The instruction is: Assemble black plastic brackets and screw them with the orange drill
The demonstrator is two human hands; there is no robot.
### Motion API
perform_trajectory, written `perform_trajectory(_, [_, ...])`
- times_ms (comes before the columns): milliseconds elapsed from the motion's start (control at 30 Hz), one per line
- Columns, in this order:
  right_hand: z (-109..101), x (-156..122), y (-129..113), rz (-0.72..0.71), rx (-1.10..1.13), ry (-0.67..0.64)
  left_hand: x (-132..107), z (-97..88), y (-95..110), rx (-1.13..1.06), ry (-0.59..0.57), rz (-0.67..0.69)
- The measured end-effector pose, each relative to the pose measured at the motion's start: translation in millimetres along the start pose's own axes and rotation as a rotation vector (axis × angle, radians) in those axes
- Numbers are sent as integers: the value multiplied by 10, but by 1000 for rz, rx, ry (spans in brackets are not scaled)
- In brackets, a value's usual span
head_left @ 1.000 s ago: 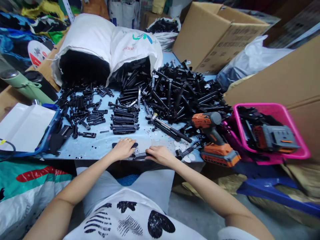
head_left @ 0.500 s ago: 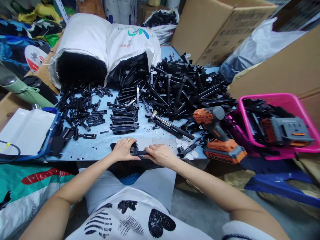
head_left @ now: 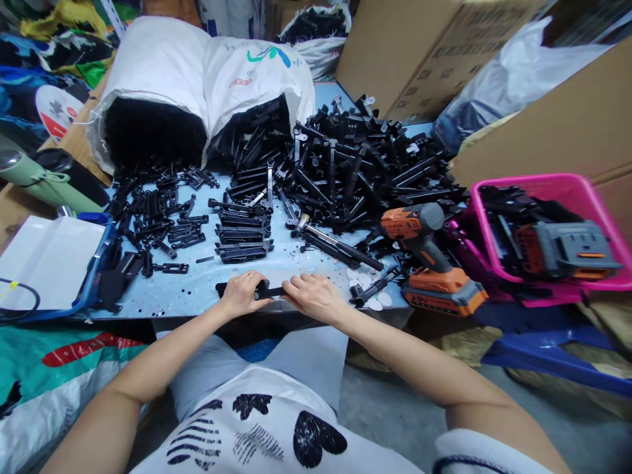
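Note:
At the table's front edge, my left hand (head_left: pixel 243 293) is closed around the left part of a black elongated part (head_left: pixel 270 292). My right hand (head_left: pixel 312 296) grips the same part's right end, fingers curled over it. Its exact kind is hidden by my fingers. Just beyond my hands lies a row of black bracket-like parts (head_left: pixel 243 236), stacked side by side. A hammer (head_left: pixel 340 245) with a metal head rests to the right of that row. Small black link-shaped parts (head_left: pixel 160 217) are scattered at the left.
A large heap of black parts (head_left: pixel 355 171) covers the back right. White sacks (head_left: pixel 153 66) lie open behind. An orange cordless drill (head_left: pixel 424 257) stands at the right, beside a pink basket (head_left: pixel 538 181). A blue tray (head_left: pixel 101 263) with white paper (head_left: pixel 54 260) sits left.
The held black part appears slightly turned, its right end raised a little with my right hand. Both hands stay at the table edge. The whole view has shifted slightly.

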State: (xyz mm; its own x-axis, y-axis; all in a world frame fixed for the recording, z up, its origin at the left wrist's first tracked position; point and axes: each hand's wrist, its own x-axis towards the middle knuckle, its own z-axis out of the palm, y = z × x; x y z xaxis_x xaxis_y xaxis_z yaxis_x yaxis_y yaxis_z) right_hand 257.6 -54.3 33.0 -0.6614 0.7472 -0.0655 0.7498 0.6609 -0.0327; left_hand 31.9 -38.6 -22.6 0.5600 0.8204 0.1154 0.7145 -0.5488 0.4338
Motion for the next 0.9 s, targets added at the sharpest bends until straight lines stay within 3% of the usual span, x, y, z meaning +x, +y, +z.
perform_trajectory(100, [102, -24, 116, 10, 77, -43, 91, -17, 75, 18, -136, -2])
perform_trajectory(167, [192, -31, 250, 78, 140, -59, 288, 7, 175, 33, -199, 50])
perform_trajectory(233, [273, -5, 413, 237, 154, -37, 610, 79, 295, 52, -174, 93])
perform_trajectory(333, [368, 120, 651, 455, 83, 9, 1198, 236, 458, 111, -180, 39])
perform_trajectory(400, [428, 238, 765, 509, 34, 0, 1502, 308, 520, 132, -213, 11])
perform_trajectory(467, [490, 351, 831, 519, -11, -27, 1620, 304, 519, 136, -209, 3])
perform_trajectory(567, [568, 461, 855, 510, -65, -56, 1390, 125, 364, 131, -165, -6])
perform_trajectory(733, [583, 530, 832, 554, -69, -62, 412, -443, -124, -97, 146, -158])
perform_trajectory(800, [556, 548, 817, 572, -48, -42, 61, -593, -260, -140, 169, -262])
perform_trajectory(900, [501, 549, 746, 551, 67, 73, -264, -627, -325, -172, 135, -369])
